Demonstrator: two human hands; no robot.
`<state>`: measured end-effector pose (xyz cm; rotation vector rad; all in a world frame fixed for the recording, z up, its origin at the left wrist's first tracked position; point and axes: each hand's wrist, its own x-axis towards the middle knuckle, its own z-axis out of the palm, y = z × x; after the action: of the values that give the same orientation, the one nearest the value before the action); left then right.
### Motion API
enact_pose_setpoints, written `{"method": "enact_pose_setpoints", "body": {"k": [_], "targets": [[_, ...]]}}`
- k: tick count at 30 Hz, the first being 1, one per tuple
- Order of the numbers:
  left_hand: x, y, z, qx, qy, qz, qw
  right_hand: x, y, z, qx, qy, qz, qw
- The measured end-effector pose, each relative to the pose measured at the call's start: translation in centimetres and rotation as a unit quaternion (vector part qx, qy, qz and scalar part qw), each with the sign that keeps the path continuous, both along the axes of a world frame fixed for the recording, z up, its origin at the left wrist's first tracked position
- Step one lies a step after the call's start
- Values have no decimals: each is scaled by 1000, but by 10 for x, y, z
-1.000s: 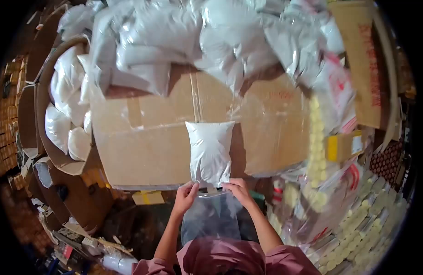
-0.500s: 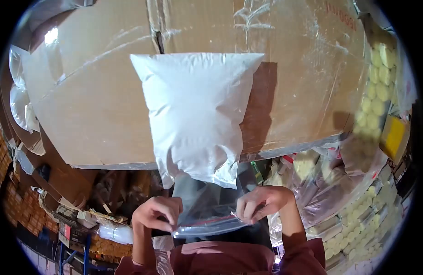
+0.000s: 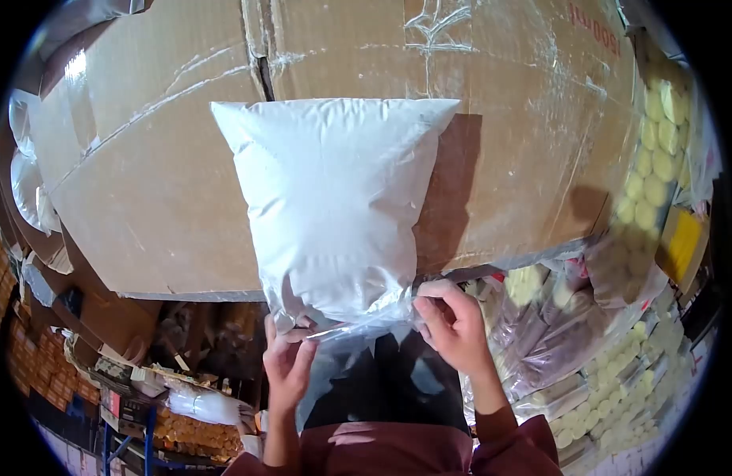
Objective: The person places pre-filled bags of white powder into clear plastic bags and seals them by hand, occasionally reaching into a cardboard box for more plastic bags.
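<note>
A white filled pouch (image 3: 334,202) lies on a flattened cardboard box (image 3: 159,182), its near end hanging over the box's front edge. A clear zip bag (image 3: 358,361) with a red seal strip hangs below it, its mouth held up against the pouch's near end. My left hand (image 3: 288,361) pinches the bag's left rim and touches the pouch's lower left corner. My right hand (image 3: 451,325) pinches the bag's right rim beside the pouch's lower right corner.
Clear bags of pale yellow round pieces (image 3: 651,159) pile up at the right, with more rows lower right (image 3: 612,397). A yellow box (image 3: 679,238) sits at the right edge. White filled bags (image 3: 28,186) lie at the left. Cardboard and clutter (image 3: 144,381) lie on the floor lower left.
The head moved in close to the pouch. Both hands lifted the clear bag's mouth from my lap up to the pouch's near end, and the mouth now meets the pouch.
</note>
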<state>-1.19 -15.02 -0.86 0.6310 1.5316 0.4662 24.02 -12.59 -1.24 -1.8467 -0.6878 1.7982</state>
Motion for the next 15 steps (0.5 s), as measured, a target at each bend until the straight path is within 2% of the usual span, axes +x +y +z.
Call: {"method": "enact_pose_setpoints", "body": {"k": [1, 3, 5, 8, 11, 12, 13, 15], "targets": [[9, -1, 1, 46, 98, -21, 994, -8, 2, -1, 47, -73, 29, 996], [14, -7, 1, 137, 182, -42, 973, -26, 11, 0, 93, -174, 45, 979], [23, 3, -3, 220, 212, -39, 951, -37, 13, -7, 126, -235, 44, 963], [27, 8, -8, 175, 162, 55, 969, -45, 16, -11, 172, -310, 40, 934], [28, 26, -9, 147, 207, -16, 967, -49, 18, 4, 42, -192, -73, 978], [28, 28, -9, 123, 188, 30, 974, -49, 20, 4, 50, -147, -86, 984], [21, 31, -3, 86, 115, 63, 988, -48, 16, 1, 45, -95, -128, 986], [23, 41, 0, 112, 72, 144, 981, -48, 8, -5, 39, 10, -212, 976]]}}
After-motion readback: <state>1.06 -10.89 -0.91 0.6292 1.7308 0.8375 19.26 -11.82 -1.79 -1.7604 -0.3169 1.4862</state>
